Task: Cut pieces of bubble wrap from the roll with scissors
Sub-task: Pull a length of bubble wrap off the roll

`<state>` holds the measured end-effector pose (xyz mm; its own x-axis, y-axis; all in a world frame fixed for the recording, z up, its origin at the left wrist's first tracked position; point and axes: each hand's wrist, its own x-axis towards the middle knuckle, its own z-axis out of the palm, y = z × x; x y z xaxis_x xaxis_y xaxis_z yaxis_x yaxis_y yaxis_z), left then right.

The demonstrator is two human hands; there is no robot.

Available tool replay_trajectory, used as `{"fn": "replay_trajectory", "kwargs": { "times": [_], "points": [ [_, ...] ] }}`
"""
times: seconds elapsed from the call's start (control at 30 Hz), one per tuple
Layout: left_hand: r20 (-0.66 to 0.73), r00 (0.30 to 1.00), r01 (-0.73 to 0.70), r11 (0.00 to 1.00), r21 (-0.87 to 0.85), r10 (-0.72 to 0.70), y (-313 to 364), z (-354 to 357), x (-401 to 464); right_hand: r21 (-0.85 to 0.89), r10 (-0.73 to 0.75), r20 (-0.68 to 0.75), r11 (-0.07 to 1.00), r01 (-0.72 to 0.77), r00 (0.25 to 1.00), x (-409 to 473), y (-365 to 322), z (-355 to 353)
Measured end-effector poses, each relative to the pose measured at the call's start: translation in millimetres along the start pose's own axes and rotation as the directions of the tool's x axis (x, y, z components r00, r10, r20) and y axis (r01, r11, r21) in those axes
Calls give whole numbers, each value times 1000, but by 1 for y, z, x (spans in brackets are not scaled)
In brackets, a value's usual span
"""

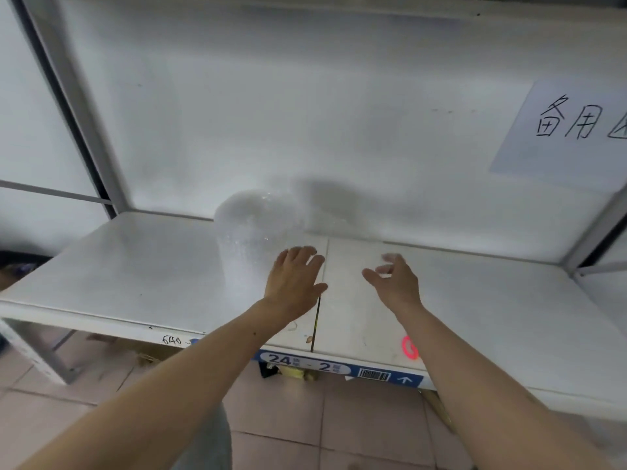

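Note:
A blurred, translucent piece of bubble wrap [252, 228] stands curled up on the white shelf [135, 266], near the back wall. My left hand [295, 283] is stretched out with fingers apart, just to the right of the wrap's lower edge; whether it touches the wrap is unclear from the blur. Farther right, my right hand [393, 279] hovers over the shelf with fingers loosely spread and nothing in it. No scissors are in view.
A paper sign [570, 130] with handwritten characters hangs on the back wall at the right. A blue label strip [339, 368] runs along the shelf's front edge. Grey shelf posts [78, 103] rise at the left and right. Tiled floor [322, 425] lies below.

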<state>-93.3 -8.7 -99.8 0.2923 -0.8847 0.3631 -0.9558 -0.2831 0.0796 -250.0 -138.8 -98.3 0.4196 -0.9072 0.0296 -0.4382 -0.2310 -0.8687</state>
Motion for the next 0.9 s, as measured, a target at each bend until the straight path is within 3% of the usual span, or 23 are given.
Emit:
{"fn": "replay_trajectory", "kwargs": {
  "times": [0.07,0.1,0.17,0.23,0.33,0.43,0.5,0.67,0.9],
  "points": [
    [159,972,214,938,-273,-175,7,11,-4,34,3,-2,999,-3,1000,1,3,5],
    [254,933,341,852,-398,-255,9,18,-4,62,5,-8,998,-4,1000,2,6,7],
    [446,815,578,584,-570,-370,8,32,-2,143,16,-9,990,-15,1000,6,14,14],
    [607,679,727,262,-634,-413,8,44,1,251,44,6,967,-44,999,9,19,20],
    [735,556,771,-89,-630,-388,13,59,8,380,67,15,922,-67,998,11,20,25],
    [801,492,727,-344,-594,-341,19,71,16,472,87,18,878,-85,996,15,16,26],
    [835,464,702,-452,-551,-297,23,75,22,504,105,28,857,-105,994,19,15,25],
    [858,432,609,-612,-504,-276,26,84,32,519,148,43,842,-149,988,29,15,23],
    [862,412,579,-647,-497,-294,24,92,29,578,218,4,796,-181,976,42,18,16]
  ]
}}
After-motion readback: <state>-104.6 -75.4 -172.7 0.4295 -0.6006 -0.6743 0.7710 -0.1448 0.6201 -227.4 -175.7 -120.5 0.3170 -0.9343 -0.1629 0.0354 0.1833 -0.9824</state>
